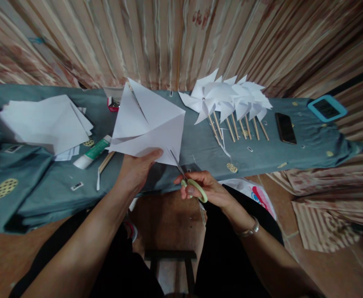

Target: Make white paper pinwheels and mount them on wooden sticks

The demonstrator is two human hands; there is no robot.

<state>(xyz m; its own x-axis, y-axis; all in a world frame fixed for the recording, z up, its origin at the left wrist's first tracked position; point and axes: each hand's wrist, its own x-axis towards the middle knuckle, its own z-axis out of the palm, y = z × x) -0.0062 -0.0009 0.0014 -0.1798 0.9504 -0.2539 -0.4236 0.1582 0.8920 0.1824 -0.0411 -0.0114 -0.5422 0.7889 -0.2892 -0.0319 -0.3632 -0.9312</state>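
Observation:
My left hand (138,169) grips the near edge of a white paper square (165,111), thumb on top and fingers hidden beneath. Slits run inward from the sheet's corners, and it is held raised over the cloth. In my right hand (206,188) is a pair of scissors (196,189) with pale green handles, fingers through the loops. The blades lie at the sheet's near right corner, pointing inward. Finished paper pinwheels (203,99) on wooden sticks lie in an overlapping row to the right of the sheet.
Paper sheets (47,124) are stacked at the left. Nearer lie a green and white glue tube (92,153) and wooden sticks (105,163). A small red box (113,104) stands behind the sheet. A phone (286,128) and a blue-framed device (327,108) lie at the right on the green cloth (262,159).

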